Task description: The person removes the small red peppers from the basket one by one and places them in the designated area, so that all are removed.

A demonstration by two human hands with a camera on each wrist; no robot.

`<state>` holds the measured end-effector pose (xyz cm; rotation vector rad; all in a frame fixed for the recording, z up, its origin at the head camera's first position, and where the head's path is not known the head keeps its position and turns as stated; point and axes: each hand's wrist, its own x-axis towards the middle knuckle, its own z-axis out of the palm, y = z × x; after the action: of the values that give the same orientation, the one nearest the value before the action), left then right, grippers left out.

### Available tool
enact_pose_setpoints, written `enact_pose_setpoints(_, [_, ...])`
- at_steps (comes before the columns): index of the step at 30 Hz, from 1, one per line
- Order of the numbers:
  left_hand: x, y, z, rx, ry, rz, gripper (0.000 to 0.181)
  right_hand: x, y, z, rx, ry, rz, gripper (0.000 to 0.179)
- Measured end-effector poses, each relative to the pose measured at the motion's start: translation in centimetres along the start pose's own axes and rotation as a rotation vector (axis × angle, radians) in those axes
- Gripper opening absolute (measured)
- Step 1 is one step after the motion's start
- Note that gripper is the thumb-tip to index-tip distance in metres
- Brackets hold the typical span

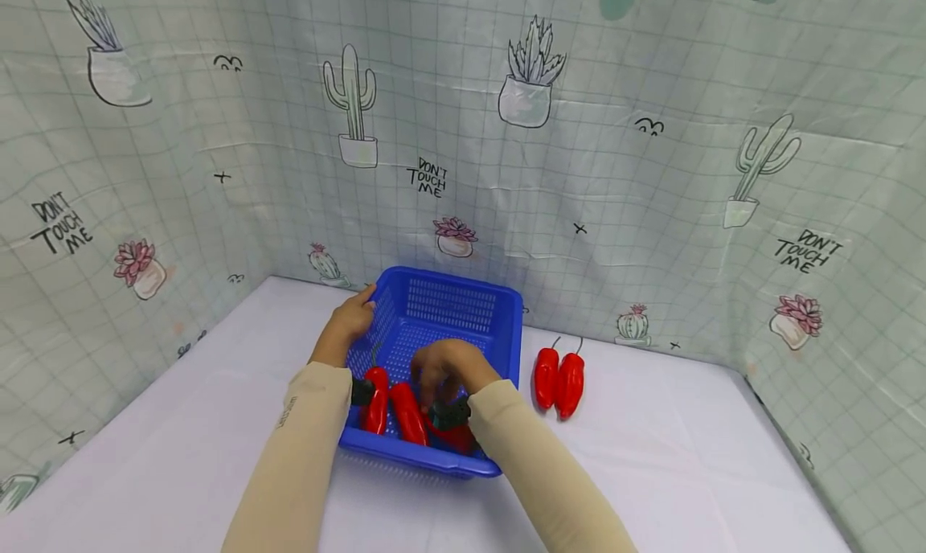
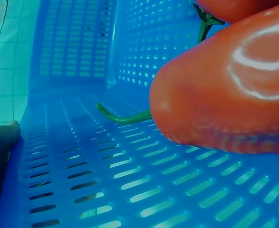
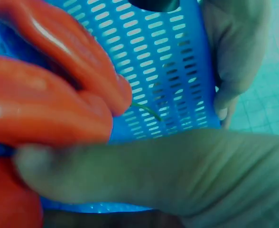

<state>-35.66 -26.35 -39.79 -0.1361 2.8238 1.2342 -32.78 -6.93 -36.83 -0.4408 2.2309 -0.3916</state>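
Inside the blue plastic basket [image 1: 510, 336] lie several red peppers with thin green stems. One pepper [image 1: 376, 400] lies along the left side, and another pepper [image 1: 409, 415] is beside it. More red shows beneath the right wrist, partly hidden. My left hand [image 1: 353, 318] holds the basket's left rim, with its fingertips on the outer wall in the right wrist view. My right hand [image 1: 452, 366] reaches down into the basket, its fingers loosely bent above the peppers. In the right wrist view the straight thumb [image 3: 106, 171] lies across, close against a pepper [image 3: 49, 104].
Two more red peppers [image 1: 559, 380] lie side by side on the white tabletop [image 1: 651, 456], just right of the basket. A pale curtain [image 1: 463, 199] printed with cacti surrounds the table at the back and sides.
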Motion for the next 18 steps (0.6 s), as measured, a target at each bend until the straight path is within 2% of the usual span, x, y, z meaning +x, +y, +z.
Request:
enact_pose_setpoints(1, [-1.1,1.3,-0.5,-0.004,-0.017,-0.023,0.053,0.0,0.0,0.0,-0.013,-0.012,0.003,0.044])
enact_pose_setpoints(4, [-2.5,2.6,-1.0,0.002,-0.02,-0.025,0.052,0.0,-0.2,0.3,-0.036,-0.047,0.014,0.041])
enact_pose_setpoints(7, [-2.7,2.7,-1.0,0.007,-0.027,-0.023,0.052,0.0,-0.1,0.6,0.045,-0.06,0.032,0.039])
enact_pose_setpoints(11, [-2.5,2.5,-0.6,0.004,-0.03,-0.028,0.052,0.2,0.2,0.7,0.07,-0.024,0.011,0.03])
enact_pose_setpoints(14, [-2.4,2.5,-0.5,0.007,-0.022,-0.034,0.052,0.4,0.4,0.4,0.034,0.077,-0.028,0.027])
enact_pose_setpoints(18, [-2.7,2.8,-0.7,0.005,-0.012,-0.039,0.052,0.8,0.5,-0.3,0.002,0.297,-0.108,0.032])
